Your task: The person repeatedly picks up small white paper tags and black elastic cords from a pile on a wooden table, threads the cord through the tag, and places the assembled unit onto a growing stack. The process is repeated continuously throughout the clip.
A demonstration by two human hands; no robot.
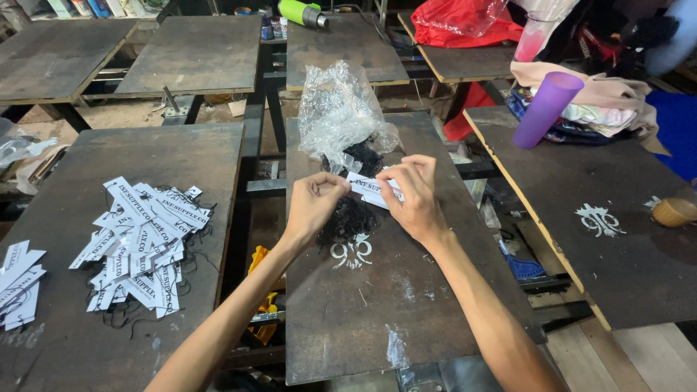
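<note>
Both hands — left hand (314, 201), right hand (415, 196) — pinch a white rectangular paper tag (372, 190) over a tangle of black strings (350, 218); a crumpled clear plastic bag (340, 112) lies just behind, and a pile of white tags (141, 243) sits on the left dark board (72, 341).

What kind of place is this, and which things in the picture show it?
Probably a small garment-printing or tagging workshop: rows of dark worn work boards, a pile of white paper tags with strings, and folded fabric nearby. Both hands, left hand and right hand, hold one tag.

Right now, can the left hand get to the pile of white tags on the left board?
Probably yes. The left hand is pinching a tag with the right hand; the tag pile lies uncovered on the neighbouring board, nothing between.
</note>
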